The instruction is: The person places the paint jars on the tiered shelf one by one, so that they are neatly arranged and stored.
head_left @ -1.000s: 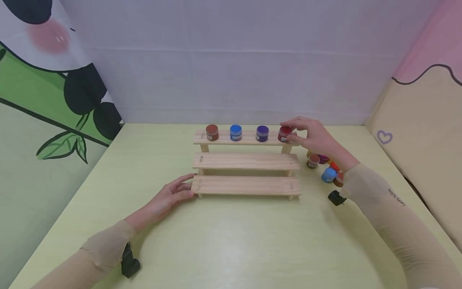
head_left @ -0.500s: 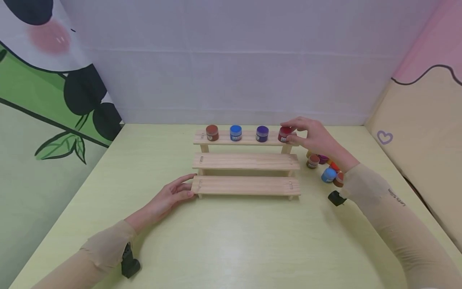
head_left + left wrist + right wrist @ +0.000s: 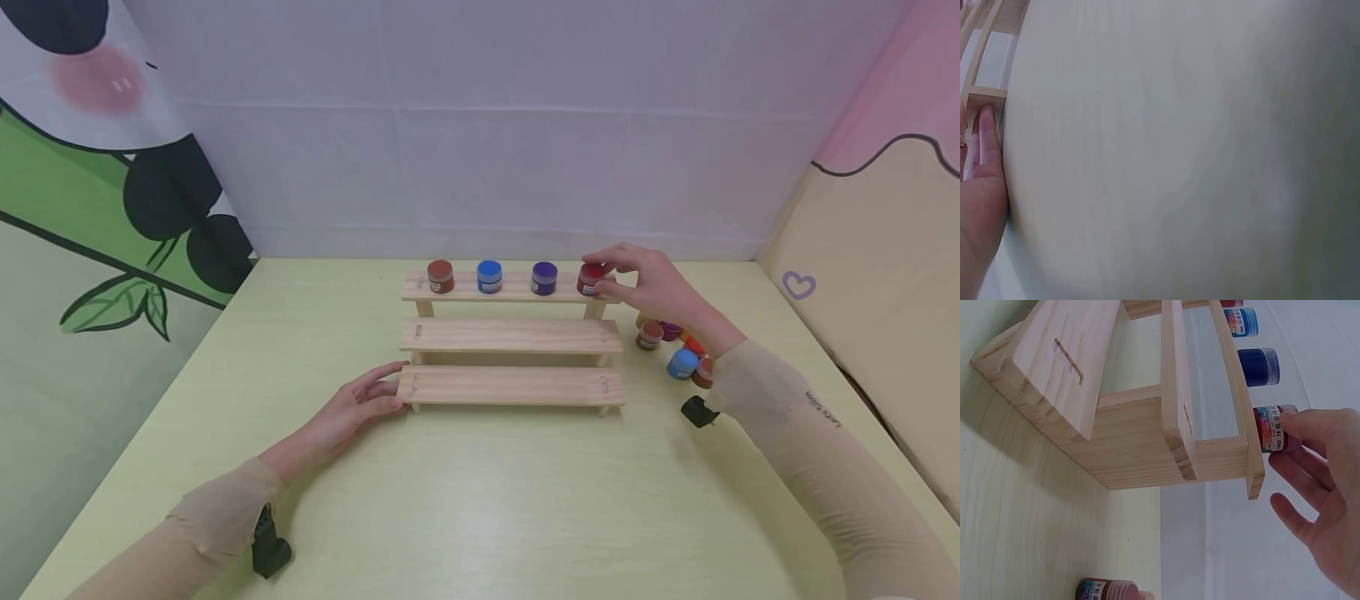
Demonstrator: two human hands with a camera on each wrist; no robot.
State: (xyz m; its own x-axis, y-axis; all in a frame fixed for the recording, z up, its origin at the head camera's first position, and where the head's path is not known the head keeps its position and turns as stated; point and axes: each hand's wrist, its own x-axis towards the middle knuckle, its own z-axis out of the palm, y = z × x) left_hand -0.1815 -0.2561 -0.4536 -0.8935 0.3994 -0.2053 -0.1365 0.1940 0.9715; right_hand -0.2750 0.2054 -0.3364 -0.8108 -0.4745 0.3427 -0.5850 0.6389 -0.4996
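Note:
A three-tier wooden display stand (image 3: 510,336) stands on the table. My left hand (image 3: 347,414) holds the left end of its lowest shelf; in the left wrist view the fingers (image 3: 989,140) reach under the board. At the right end of the top shelf, my right hand (image 3: 651,282) pinches a dark red paint jar (image 3: 590,280) between thumb and fingers. The right wrist view shows this jar (image 3: 1269,429) upright against the shelf, its label facing out. Left of it on the same shelf sit a purple-blue jar (image 3: 544,278), a blue jar (image 3: 490,277) and a brown jar (image 3: 441,277).
Several more paint jars cluster on the table to the right of the stand, among them a light blue jar (image 3: 682,364) and a brown jar (image 3: 649,336), partly behind the right wrist. A pale cloth wall (image 3: 495,167) rises behind the table (image 3: 480,500).
Both hands, the stand and the jars keep their places; the head view has shifted only very slightly.

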